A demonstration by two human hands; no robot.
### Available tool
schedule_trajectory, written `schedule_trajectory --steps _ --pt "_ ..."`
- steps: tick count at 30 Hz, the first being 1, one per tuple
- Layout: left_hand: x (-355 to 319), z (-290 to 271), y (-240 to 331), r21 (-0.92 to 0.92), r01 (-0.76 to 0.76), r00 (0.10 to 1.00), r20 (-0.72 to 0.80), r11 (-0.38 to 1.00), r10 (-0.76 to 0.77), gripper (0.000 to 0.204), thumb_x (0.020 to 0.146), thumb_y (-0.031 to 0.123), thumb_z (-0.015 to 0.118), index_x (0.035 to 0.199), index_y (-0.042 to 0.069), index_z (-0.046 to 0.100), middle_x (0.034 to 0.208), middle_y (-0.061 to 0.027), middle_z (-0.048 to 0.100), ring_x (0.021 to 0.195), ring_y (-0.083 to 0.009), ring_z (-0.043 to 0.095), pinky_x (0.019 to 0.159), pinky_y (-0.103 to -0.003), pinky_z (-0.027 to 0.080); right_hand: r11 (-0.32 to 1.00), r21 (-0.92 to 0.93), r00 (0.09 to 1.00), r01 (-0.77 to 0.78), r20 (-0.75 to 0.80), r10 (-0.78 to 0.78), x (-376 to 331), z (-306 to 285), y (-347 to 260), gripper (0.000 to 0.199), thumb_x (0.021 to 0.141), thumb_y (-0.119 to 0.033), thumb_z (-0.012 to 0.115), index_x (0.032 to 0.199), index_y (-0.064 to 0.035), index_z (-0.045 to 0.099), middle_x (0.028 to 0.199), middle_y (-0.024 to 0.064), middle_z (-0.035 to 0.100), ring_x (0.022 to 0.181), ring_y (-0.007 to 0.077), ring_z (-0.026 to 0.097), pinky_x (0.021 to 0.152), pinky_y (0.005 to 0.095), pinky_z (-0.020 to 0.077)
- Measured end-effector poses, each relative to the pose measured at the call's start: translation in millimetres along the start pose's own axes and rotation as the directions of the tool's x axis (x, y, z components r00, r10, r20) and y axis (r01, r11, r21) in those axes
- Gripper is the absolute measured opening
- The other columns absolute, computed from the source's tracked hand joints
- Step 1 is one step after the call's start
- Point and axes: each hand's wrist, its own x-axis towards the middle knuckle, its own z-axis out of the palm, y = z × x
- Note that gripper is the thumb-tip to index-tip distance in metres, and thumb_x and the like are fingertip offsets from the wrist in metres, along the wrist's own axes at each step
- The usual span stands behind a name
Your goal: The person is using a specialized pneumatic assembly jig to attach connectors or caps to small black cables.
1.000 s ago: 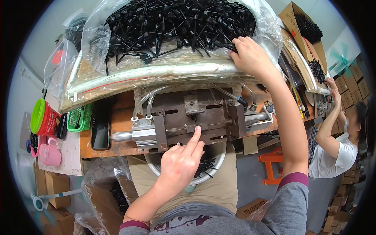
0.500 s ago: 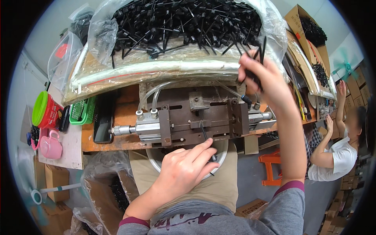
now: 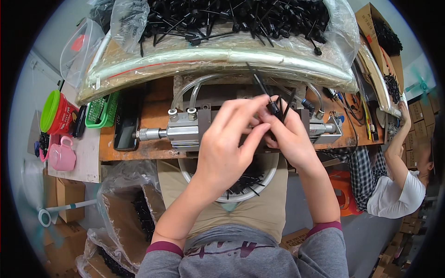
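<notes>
Nearest the person, a white bowl (image 3: 230, 197) rests on the lap, with loose black pieces lying in it, too many and too small to count. To the near left, clear plastic bags (image 3: 121, 204) slump over brown cartons.

Above the bowl the two hands meet over the middle of the worktop (image 3: 153, 121). The left hand (image 3: 225, 147) has its fingers curled, tips pinched on a small black plastic part (image 3: 273, 109); the right hand (image 3: 291, 139) closes on the same part from the other side, and thin black stems stick up between the two. The hands cover the centre of a metal pneumatic fixture (image 3: 185, 131), so the spot under them is hidden. Two clear hoses (image 3: 187, 90) arch up from its left block.

Further left on the worktop lie a dark flat phone-like slab (image 3: 126, 127), a green basket (image 3: 101, 111), a red tub with a green lid (image 3: 55, 113) and, beside them on a pale board, one pink cup (image 3: 61, 156).

On the right a second person in a white top (image 3: 394, 194) reaches an arm up toward another bench.

Furthest off, a big clear bag heaped with black parts (image 3: 232, 18) sits across a rolled plastic edge, and an open brown carton (image 3: 382, 39) at the far right holds more of them.
</notes>
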Motion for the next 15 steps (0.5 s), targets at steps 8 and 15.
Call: schedule_trajectory --steps 8,15 --pt "-4 -5 -1 0.165 -0.075 0.997 0.014 0.983 0.074 0.027 0.076 -0.001 0.079 0.102 -0.001 0.071 0.092 -0.0080 0.065 0.072 -0.0111 0.064 0.061 -0.023 0.054 0.877 -0.406 0.966 0.256 0.067 -0.251 -16 9 3 0.019 0.090 0.000 0.048 0.109 0.0014 0.049 0.090 0.0184 0.065 0.087 0.0245 0.067 0.077 0.0343 0.0501" --pt "-43 -24 19 0.262 -0.156 0.981 0.149 0.952 0.120 0.031 0.072 0.001 0.080 0.102 0.000 0.072 0.103 -0.0117 0.067 0.084 -0.0181 0.066 0.070 -0.028 0.057 0.991 0.133 0.995 0.010 -0.101 0.004 -42 -1 6 0.012 0.102 -0.017 0.053 0.103 -0.0057 0.049 0.076 0.0023 0.061 0.059 0.0009 0.045 0.049 0.0168 0.0339"
